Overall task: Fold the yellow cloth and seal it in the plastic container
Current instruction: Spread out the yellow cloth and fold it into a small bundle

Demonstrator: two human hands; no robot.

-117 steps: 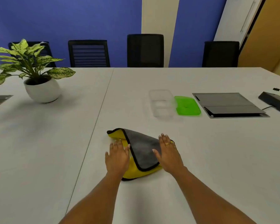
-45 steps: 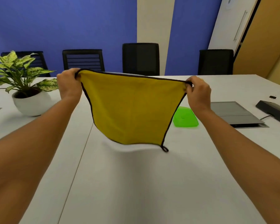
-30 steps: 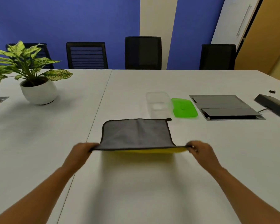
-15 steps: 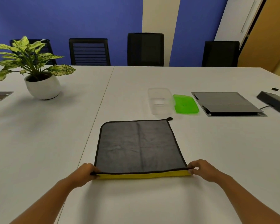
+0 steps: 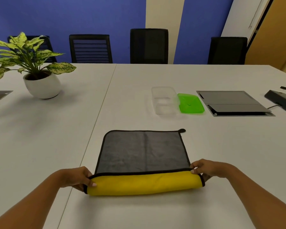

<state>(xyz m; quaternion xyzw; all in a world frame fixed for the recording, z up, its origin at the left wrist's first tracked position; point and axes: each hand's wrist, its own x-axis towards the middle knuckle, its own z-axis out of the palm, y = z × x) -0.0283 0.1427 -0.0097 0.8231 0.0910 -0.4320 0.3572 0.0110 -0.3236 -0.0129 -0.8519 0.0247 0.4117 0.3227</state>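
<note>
Presently both hands, left [image 5: 76, 177] and right [image 5: 206, 168], pinch the cloth's [image 5: 142, 152] lower-frame corners, rolling its edge up to fold evenly.

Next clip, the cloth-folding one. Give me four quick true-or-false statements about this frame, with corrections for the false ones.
1. The left hand and the right hand each grip a near corner of the cloth. True.
2. The green lid is snapped onto the container. False: the lid lies on the table beside the container, on its right.
3. The cloth lies grey side up, with its near edge turned over and showing yellow. True.
4. The potted plant stands to the right of the container. False: it stands far off to the left.
</note>
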